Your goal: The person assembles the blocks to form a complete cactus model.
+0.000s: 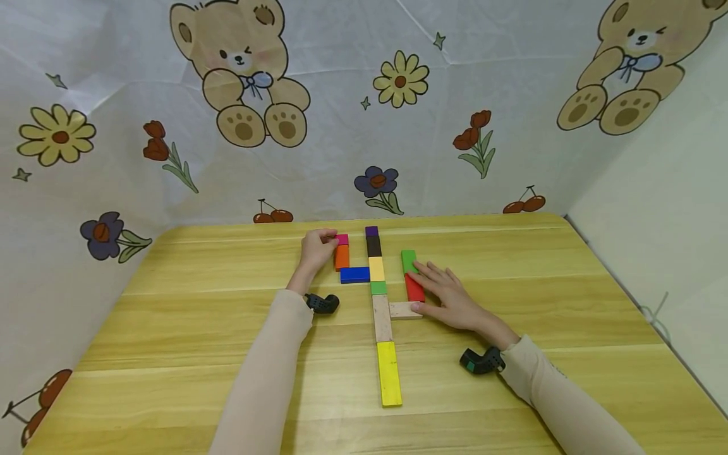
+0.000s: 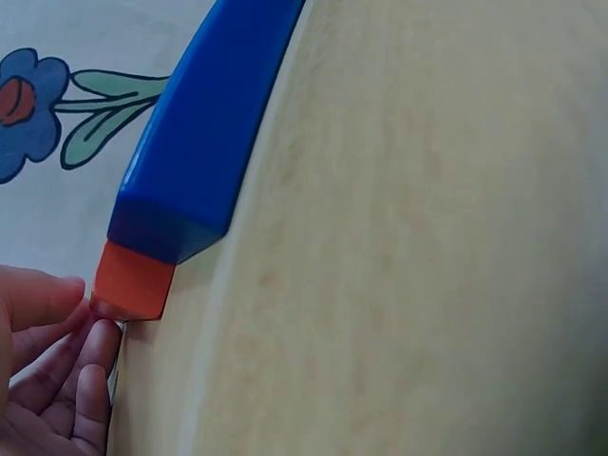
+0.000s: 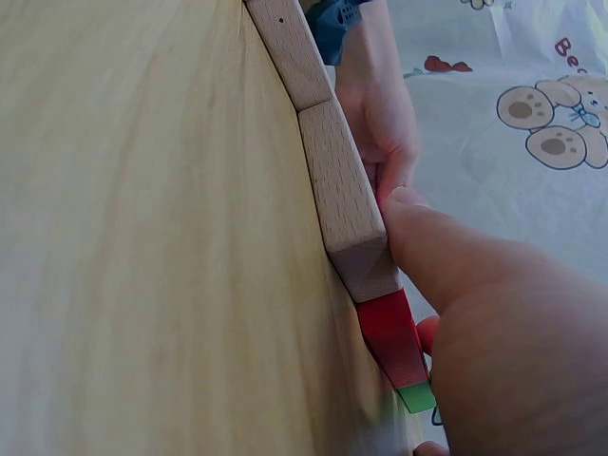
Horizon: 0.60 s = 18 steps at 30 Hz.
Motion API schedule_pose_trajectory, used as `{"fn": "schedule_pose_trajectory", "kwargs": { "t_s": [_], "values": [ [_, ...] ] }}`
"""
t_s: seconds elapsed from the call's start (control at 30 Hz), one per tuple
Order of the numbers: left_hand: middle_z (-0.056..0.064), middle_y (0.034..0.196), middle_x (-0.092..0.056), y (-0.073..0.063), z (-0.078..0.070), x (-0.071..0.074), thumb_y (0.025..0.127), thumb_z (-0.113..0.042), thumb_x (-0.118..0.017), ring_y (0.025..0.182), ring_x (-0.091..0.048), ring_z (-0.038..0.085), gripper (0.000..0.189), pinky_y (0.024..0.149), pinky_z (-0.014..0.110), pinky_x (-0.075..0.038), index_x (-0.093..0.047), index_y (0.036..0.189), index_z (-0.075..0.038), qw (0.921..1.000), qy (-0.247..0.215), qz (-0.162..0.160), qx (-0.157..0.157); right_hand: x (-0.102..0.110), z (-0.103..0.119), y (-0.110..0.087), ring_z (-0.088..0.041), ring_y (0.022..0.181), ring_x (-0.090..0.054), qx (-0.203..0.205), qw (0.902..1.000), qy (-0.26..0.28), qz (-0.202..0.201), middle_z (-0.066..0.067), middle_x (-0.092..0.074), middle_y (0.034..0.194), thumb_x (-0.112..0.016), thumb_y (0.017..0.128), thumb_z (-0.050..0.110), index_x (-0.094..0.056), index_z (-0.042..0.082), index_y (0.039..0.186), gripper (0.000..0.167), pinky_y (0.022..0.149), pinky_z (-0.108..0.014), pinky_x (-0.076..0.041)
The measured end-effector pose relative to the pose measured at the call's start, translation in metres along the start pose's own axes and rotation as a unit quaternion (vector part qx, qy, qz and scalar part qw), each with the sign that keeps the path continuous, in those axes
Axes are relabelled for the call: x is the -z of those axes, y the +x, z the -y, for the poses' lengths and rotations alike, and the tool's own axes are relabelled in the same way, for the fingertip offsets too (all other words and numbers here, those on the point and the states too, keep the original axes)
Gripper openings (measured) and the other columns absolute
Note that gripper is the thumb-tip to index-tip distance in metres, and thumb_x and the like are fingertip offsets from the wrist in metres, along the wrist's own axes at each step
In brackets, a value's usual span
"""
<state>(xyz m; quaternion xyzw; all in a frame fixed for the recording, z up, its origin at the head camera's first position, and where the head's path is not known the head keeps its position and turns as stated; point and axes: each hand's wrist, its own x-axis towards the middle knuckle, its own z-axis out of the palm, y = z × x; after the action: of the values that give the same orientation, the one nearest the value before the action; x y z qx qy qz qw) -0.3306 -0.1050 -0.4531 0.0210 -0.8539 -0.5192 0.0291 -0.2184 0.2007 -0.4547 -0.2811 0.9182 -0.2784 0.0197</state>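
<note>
My left hand (image 1: 318, 251) pinches the small pink block (image 1: 342, 239) at the far end of the orange block (image 1: 342, 257). In the left wrist view that pink block is hidden, and the fingers show beside the orange block (image 2: 133, 282). A blue block (image 1: 355, 275) joins the orange one to a central column. The right hand (image 1: 452, 298) lies with fingers spread over the green block (image 1: 408, 260) and red block (image 1: 414, 289). Its thumb touches the plain wooden block (image 1: 404, 310), seen close up as a wooden block (image 3: 344, 190) in the right wrist view.
The central column runs from a purple block (image 1: 371, 231) through black (image 1: 373, 246), cream (image 1: 376, 268), small green (image 1: 378, 288) and plain wood (image 1: 383, 318) to a yellow block (image 1: 389, 374). All lie flat on the wooden table (image 1: 199, 354). A patterned cloth (image 1: 335, 126) hangs behind.
</note>
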Motion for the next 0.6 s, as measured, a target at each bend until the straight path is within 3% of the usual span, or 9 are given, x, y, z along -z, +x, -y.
{"fn": "schedule_pose_trajectory", "kwargs": {
  "t_s": [0.3, 0.6],
  "values": [
    [0.017, 0.113, -0.069, 0.0022, -0.0018, -0.0041, 0.092, -0.006, -0.065, 0.102, -0.063, 0.029, 0.026, 0.09, 0.037, -0.053, -0.071, 0.117, -0.001, 0.9997, 0.006, -0.02, 0.011, -0.0003, -0.0015, -0.0003, -0.042, 0.149, -0.017, 0.0, 1.0, 0.001, 0.0, -0.011, -0.025, 0.162, -0.066, 0.092, 0.038, -0.04, 0.012, 0.151, 0.069, 0.116, -0.065, -0.004],
    [0.017, 0.115, -0.069, 0.0024, -0.003, -0.0044, 0.092, -0.005, -0.065, 0.104, -0.063, 0.03, 0.026, 0.093, 0.037, -0.053, -0.07, 0.117, 0.0, 0.9997, 0.012, -0.017, 0.012, -0.0001, -0.0036, -0.0003, -0.043, 0.148, -0.017, 0.0, 1.0, -0.002, -0.002, -0.012, -0.026, 0.161, -0.066, 0.092, 0.039, -0.04, 0.012, 0.15, 0.069, 0.115, -0.066, -0.005]
  ]
}}
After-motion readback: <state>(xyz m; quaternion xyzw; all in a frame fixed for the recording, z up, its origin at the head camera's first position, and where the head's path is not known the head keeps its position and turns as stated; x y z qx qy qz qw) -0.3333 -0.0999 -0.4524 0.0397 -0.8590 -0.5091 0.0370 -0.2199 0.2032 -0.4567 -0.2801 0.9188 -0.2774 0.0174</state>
